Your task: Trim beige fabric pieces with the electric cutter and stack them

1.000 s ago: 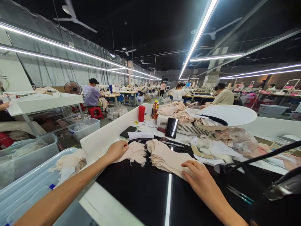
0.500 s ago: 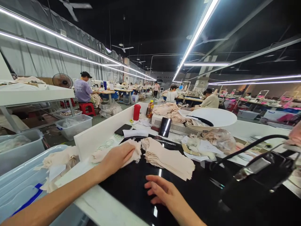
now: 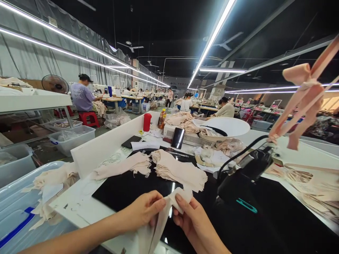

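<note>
Both my hands hold one pale beige fabric piece [image 3: 159,225] above the near edge of the black work surface [image 3: 127,188]. My left hand [image 3: 141,211] pinches its left side with closed fingers. My right hand [image 3: 189,218] grips its upper right corner near the thumb. The piece hangs down between them. Beyond lie a stack of beige fabric pieces [image 3: 180,171] and a looser pile [image 3: 122,165] to its left.
A black iron-like tool with a cable [image 3: 246,173] stands right of my hands. Blue-trimmed plastic bins [image 3: 16,208] with scraps sit at the left. A red cup [image 3: 147,122], a bottle [image 3: 162,119], a phone [image 3: 178,138] and a white tray [image 3: 227,127] lie farther back. Pink straps [image 3: 302,102] hang at the right. People sew at distant tables.
My left hand left the looser pile and came back toward me with a fabric piece. My right hand moved left off the stack and took hold of the same piece. The camera tilted right.
</note>
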`<state>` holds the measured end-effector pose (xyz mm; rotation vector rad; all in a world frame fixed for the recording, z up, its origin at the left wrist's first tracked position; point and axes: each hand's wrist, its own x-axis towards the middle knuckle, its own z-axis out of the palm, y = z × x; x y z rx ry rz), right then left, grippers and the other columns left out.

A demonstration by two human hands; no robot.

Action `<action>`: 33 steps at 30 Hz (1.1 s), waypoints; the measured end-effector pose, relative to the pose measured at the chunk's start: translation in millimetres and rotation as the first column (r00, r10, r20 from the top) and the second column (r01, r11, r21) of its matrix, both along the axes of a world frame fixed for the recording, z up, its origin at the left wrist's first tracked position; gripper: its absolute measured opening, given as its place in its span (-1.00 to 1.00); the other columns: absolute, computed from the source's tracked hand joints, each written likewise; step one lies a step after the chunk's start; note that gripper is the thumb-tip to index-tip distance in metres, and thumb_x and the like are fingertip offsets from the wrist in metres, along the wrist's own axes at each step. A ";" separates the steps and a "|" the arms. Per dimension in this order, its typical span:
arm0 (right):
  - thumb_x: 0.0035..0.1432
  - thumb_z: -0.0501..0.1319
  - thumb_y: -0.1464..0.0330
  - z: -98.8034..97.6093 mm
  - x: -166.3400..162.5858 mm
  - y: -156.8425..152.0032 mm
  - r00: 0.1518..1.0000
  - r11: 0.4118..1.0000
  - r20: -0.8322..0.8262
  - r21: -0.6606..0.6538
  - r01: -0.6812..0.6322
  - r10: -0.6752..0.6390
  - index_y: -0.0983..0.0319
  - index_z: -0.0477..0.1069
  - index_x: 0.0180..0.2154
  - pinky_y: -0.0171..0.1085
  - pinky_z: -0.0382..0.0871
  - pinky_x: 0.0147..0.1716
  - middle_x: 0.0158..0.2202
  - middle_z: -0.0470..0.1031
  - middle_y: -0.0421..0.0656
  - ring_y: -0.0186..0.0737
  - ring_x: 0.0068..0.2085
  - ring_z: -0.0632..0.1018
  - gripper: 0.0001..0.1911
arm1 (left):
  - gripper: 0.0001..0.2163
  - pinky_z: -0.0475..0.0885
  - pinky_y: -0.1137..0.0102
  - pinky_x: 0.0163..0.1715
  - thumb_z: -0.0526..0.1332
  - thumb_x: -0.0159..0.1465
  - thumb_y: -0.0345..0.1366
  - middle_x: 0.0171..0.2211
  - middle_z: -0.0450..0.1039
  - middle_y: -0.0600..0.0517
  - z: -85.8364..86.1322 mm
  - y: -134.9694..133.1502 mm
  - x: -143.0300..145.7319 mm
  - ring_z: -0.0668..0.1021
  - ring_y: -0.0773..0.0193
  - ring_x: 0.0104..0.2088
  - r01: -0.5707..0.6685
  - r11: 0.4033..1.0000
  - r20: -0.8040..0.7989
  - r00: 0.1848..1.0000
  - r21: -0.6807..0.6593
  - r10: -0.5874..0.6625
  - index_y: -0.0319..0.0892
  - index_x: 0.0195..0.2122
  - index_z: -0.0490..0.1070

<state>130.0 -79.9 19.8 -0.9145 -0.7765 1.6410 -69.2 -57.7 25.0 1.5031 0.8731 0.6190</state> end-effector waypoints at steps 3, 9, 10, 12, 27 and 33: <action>-0.08 0.62 0.00 3.2 -0.8 -6.2 1.000 1.000 0.017 0.014 -0.018 0.018 0.26 0.52 -0.29 -0.37 0.33 -0.51 -0.52 0.45 -0.24 -0.36 -0.49 0.42 -0.45 | -0.34 0.25 0.44 -0.36 0.14 0.35 0.38 -0.26 0.55 -0.04 4.2 -3.3 5.0 0.46 0.31 -0.35 0.122 0.990 0.133 0.985 -0.074 -0.112 -0.25 -0.14 0.53; -0.10 0.62 -0.02 -7.9 8.6 -13.9 0.993 0.999 0.111 0.027 -0.033 0.030 0.26 0.50 -0.21 -0.38 0.28 -0.55 -0.55 0.44 -0.27 -0.38 -0.54 0.40 -0.38 | -0.41 0.34 0.40 -0.28 0.49 0.13 0.23 -0.29 0.56 -0.03 7.8 -4.4 12.1 0.52 0.23 -0.32 -0.048 0.958 0.286 0.949 -0.284 0.132 -0.24 -0.16 0.52; -0.10 0.62 -0.02 -12.0 12.3 -15.2 0.989 0.999 0.146 0.035 -0.040 0.034 0.26 0.49 -0.21 -0.38 0.26 -0.56 -0.57 0.43 -0.28 -0.39 -0.56 0.38 -0.38 | -0.42 0.34 0.42 -0.29 0.51 0.11 0.22 -0.31 0.55 -0.01 7.8 -3.3 11.5 0.51 0.26 -0.35 -0.081 0.954 0.281 0.945 -0.288 0.166 -0.23 -0.19 0.51; -0.10 0.61 -0.04 -19.6 21.5 -16.9 0.974 0.998 0.224 0.053 -0.032 0.020 0.26 0.49 -0.19 -0.39 0.16 -0.60 -0.61 0.39 -0.31 -0.40 -0.61 0.35 -0.36 | -0.44 0.31 0.45 -0.35 0.52 0.09 0.20 -0.34 0.52 0.04 10.0 -0.8 9.0 0.46 0.32 -0.38 -0.126 0.960 0.254 0.948 -0.248 0.190 -0.22 -0.24 0.50; -0.11 0.60 0.03 -7.8 35.2 -21.9 0.843 0.905 0.529 0.302 -0.301 0.104 0.07 0.63 0.06 -0.04 0.32 0.19 0.08 0.59 -0.08 0.15 0.14 0.50 -0.33 | -0.46 0.21 0.49 -0.42 0.41 0.21 0.23 -0.38 0.44 0.08 54.1 -6.9 6.5 0.36 0.36 -0.40 0.093 0.994 0.047 0.995 -0.049 -0.091 -0.23 -0.20 0.55; 0.01 0.49 0.04 2.8 11.9 -35.2 0.815 0.906 0.505 0.136 -0.400 0.284 0.23 0.57 -0.44 -0.27 0.27 -0.28 -0.42 0.44 -0.21 -0.24 -0.36 0.37 -0.61 | -0.51 0.19 0.49 -0.44 0.39 0.24 0.19 -0.40 0.41 0.08 59.1 -6.6 7.4 0.35 0.34 -0.40 0.078 0.997 -0.024 0.997 -0.011 -0.079 -0.22 -0.23 0.55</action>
